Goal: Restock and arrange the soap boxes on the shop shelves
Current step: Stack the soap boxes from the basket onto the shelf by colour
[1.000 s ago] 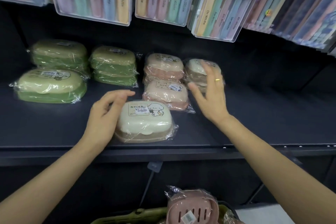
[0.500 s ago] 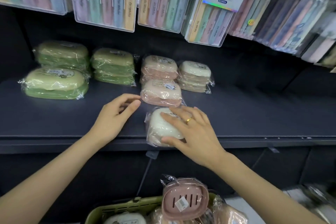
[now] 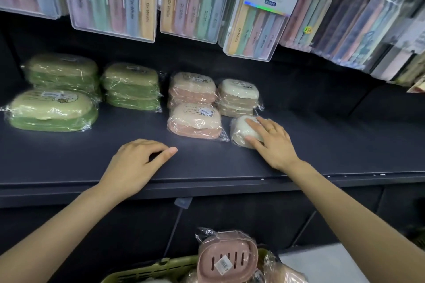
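Head view | right hand (image 3: 273,142) holds cream plastic-wrapped soap box (image 3: 241,132) on dark shelf (image 3: 345,145), apparently gripping it | left hand (image 3: 135,165) loosely curled, empty | risk: slick wrap slips, nudging pink wrapped box (image 3: 195,122) askew

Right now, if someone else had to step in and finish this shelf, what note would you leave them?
Right hand: fingers curled over the white soap box, on the shelf in front of the white stack.
Left hand: holds nothing, fingers loosely curled, resting near the shelf's front edge.
Done: green boxes sit left, pink boxes in the middle, white ones to their right.
Left: square up the white box, then shelve what remains in the green basket below, including the pink soap box standing in it.
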